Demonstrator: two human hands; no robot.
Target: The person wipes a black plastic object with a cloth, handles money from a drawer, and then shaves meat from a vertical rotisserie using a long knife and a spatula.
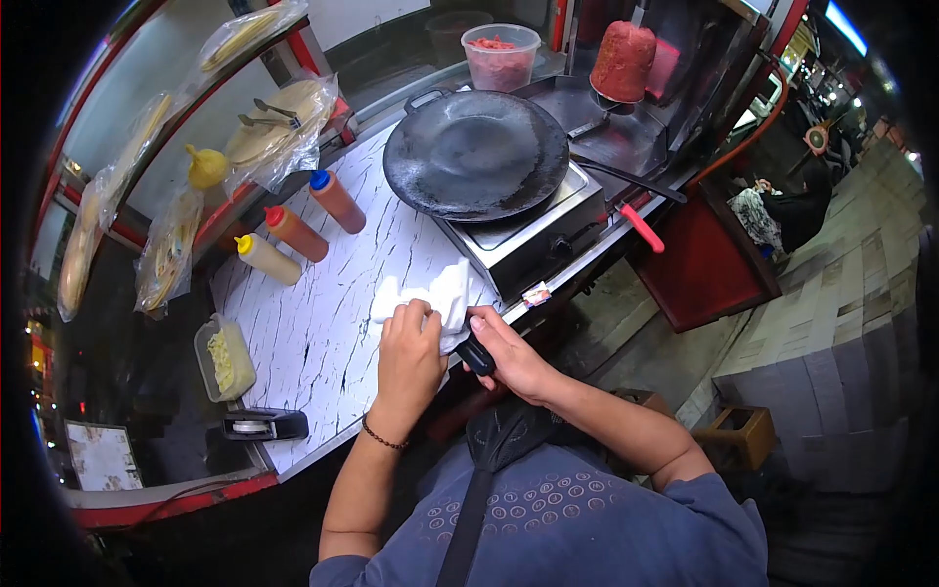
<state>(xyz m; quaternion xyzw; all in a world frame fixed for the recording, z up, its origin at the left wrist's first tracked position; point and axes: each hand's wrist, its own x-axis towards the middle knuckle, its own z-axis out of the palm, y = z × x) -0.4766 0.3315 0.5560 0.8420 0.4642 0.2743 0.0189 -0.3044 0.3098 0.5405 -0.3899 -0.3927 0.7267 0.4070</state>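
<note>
Close to the counter's front edge, my left hand [409, 357] is closed on a crumpled white tissue [448, 298]. My right hand [514, 360] grips a black handle [476, 356] whose other end goes into the tissue; the wrapped part is hidden, so I cannot tell what tool it is. Both hands are side by side, with the tissue between them and over the marbled white countertop [333, 303]. Just beyond them stands a gas stove [533, 230] bearing a wide, dark round griddle [476, 157].
Three sauce bottles [296, 235] stand left of the griddle. Bagged flatbreads [279, 122] with tongs [266, 115] lie behind them. A food tub [225, 362] and tape dispenser [264, 425] sit at left. Spit meat [623, 64] stands back right; a red handle [642, 228] juts over the edge.
</note>
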